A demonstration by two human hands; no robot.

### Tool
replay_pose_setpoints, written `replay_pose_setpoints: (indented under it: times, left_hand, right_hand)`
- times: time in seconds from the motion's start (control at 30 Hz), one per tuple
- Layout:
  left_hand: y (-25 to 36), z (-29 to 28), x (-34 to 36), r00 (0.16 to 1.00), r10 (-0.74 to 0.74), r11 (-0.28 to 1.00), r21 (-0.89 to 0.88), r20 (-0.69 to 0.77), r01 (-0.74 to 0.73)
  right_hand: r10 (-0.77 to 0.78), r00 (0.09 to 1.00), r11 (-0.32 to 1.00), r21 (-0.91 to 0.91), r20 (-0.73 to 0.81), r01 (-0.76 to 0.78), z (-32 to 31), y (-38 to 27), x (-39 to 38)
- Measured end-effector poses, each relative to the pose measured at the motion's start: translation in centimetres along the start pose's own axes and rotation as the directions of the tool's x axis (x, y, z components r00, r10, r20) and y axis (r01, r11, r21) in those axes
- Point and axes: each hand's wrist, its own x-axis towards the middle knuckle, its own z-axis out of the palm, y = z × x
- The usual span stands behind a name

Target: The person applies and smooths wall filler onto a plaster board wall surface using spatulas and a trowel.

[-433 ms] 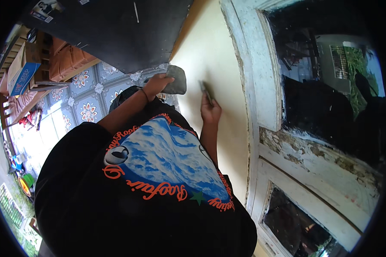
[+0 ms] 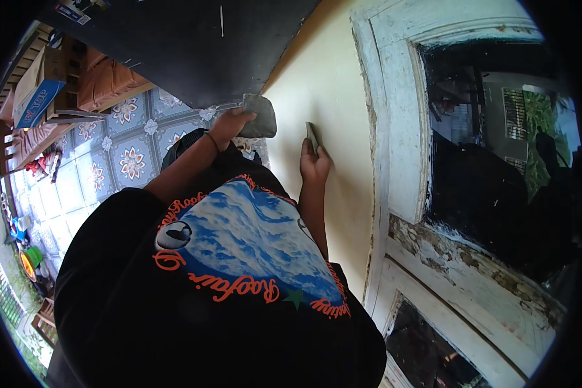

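My left hand [image 2: 229, 126] grips a flat grey plate [image 2: 258, 115] with rounded corners, held up beside the cream wall [image 2: 336, 194]. My right hand [image 2: 314, 163] is closed on a thin, flat scraper-like tool [image 2: 310, 132], angled upward at the wall, casting a shadow there. Whether the tool's tip touches the wall is hard to tell. My black shirt with a cloud print fills the lower middle.
A black panel [image 2: 194, 52] hangs over the top. At left are wrapped brown cushions [image 2: 110, 84], a cardboard box [image 2: 39, 90] and a patterned tile floor [image 2: 129, 129]. A weathered white door frame with dark glass [image 2: 394, 129] stands at right.
My left hand and the plate have shifted slightly left. My right hand is slightly further left, its tool tilted a little differently. The view has shifted slightly.
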Motion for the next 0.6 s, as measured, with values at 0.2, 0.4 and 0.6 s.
replay_pose_setpoints:
  times: [0.2, 0.4, 0.6]
  left_hand:
    - [0.0, -2.5, 0.4, 0.998, 0.047, 0.998, -0.030, -0.043, -0.048]
    - [3.2, -1.7, 3.3, 1.000, 0.005, 1.000, -0.027, 0.029, -0.005]
    - [3.1, -4.5, 5.2, 0.997, 0.067, 0.997, 0.030, 0.025, -0.068]
  right_hand:
    - [0.049, 0.952, 0.943, 0.299, 0.301, -0.143, 10.7, -2.8, -9.8]
    - [0.006, 0.997, 0.999, 0.052, 0.075, -0.010, 4.9, 2.5, 2.6]
    - [0.118, 0.977, 0.968, 0.199, 0.178, -0.153, 13.9, 0.3, -4.2]
